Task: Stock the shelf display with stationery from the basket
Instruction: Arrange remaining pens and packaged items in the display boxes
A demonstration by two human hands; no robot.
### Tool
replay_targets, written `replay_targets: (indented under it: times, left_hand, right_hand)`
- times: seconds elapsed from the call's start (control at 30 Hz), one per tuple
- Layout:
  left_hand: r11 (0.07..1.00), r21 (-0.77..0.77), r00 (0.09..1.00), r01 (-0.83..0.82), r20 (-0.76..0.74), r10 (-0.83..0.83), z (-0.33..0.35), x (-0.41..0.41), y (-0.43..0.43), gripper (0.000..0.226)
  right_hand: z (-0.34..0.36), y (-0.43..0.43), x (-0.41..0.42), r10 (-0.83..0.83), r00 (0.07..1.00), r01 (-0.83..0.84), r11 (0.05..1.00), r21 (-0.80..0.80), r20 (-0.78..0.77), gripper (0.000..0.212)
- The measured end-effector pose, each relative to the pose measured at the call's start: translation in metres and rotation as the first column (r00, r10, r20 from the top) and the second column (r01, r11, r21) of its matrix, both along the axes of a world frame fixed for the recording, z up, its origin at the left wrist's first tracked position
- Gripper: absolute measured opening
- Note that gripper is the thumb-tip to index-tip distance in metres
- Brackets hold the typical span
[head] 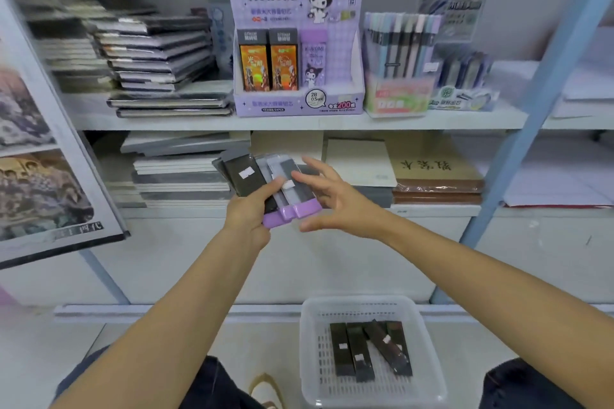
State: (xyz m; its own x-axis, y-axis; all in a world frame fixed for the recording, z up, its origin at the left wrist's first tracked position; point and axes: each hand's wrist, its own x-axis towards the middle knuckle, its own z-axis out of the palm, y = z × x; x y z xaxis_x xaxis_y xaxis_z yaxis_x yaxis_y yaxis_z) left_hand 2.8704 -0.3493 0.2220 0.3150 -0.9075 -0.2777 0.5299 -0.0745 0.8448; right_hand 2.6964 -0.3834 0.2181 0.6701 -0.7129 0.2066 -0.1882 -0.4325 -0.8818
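Note:
My left hand (250,213) grips a fanned bunch of slim lead-refill cases (265,176), dark and purple-ended, in front of the lower shelf. My right hand (327,197) hovers just right of the bunch with fingers spread, fingertips at the top case. On the upper shelf stands the purple Kuromi display box (299,100), holding two orange-and-black cases (267,60) and one purple case (314,58), with a free slot at its right. Below, the white basket (428,342) holds several dark cases (368,349).
Stacks of notebooks (156,56) lie left of the display; a pen box (398,66) and another refill display (465,76) stand to its right. More notebooks and paper pads fill the lower shelf. A blue shelf upright (531,116) slants at right.

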Motion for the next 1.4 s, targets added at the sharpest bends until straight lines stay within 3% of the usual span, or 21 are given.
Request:
replay_targets:
  times: [0.1, 0.17, 0.27, 0.4, 0.57, 0.7, 0.87, 1.17, 1.4]
  left_hand:
    - [0.999, -0.044, 0.999, 0.026, 0.033, -0.024, 0.027, 0.005, 0.001, 0.031]
    - [0.994, -0.087, 0.998, 0.062, 0.022, -0.060, 0.043, 0.005, 0.001, 0.030]
    - [0.992, -0.106, 0.997, 0.071, 0.020, -0.069, 0.065, 0.008, 0.004, 0.031]
    - [0.986, -0.164, 0.991, 0.034, 0.136, -0.011, 0.086, 0.016, 0.005, 0.029]
    - [0.973, -0.232, 0.978, 0.013, 0.203, 0.035, 0.110, 0.024, 0.002, 0.041]
    - [0.960, -0.279, 0.976, 0.037, 0.217, 0.025, 0.121, 0.028, -0.007, 0.043]
    - [0.956, -0.278, 0.966, 0.094, 0.259, -0.020, 0.130, 0.027, -0.028, 0.047]
    - [0.945, -0.306, 0.964, 0.116, 0.266, -0.032, 0.134, 0.031, -0.065, 0.046]
    - [0.944, -0.311, 0.967, 0.111, 0.252, -0.031, 0.128, 0.038, -0.075, 0.040]
  right_hand:
    - [0.022, 0.001, 0.001, 0.001, 0.997, -0.021, 0.970, -0.242, -0.083, 0.085]
    - [0.038, 0.000, 0.003, -0.039, 0.999, 0.035, 0.939, -0.342, -0.005, 0.072]
    - [0.060, -0.001, 0.004, -0.096, 0.975, 0.161, 0.929, -0.334, 0.201, 0.050]
    - [0.087, -0.004, 0.000, -0.191, 0.873, 0.326, 0.913, -0.245, 0.449, 0.021]
    - [0.140, -0.022, -0.004, -0.264, 0.797, 0.467, 0.840, -0.276, 0.543, 0.023]
    - [0.179, -0.047, -0.007, -0.427, 0.802, 0.585, 0.704, -0.404, 0.417, 0.022]
    - [0.200, -0.078, -0.008, -0.584, 0.792, 0.563, 0.585, -0.584, 0.178, 0.024]
    - [0.211, -0.114, 0.010, -0.599, 0.794, 0.337, 0.573, -0.747, -0.102, 0.022]
    - [0.211, -0.128, 0.009, -0.558, 0.814, 0.271, 0.609, -0.746, -0.159, 0.027]
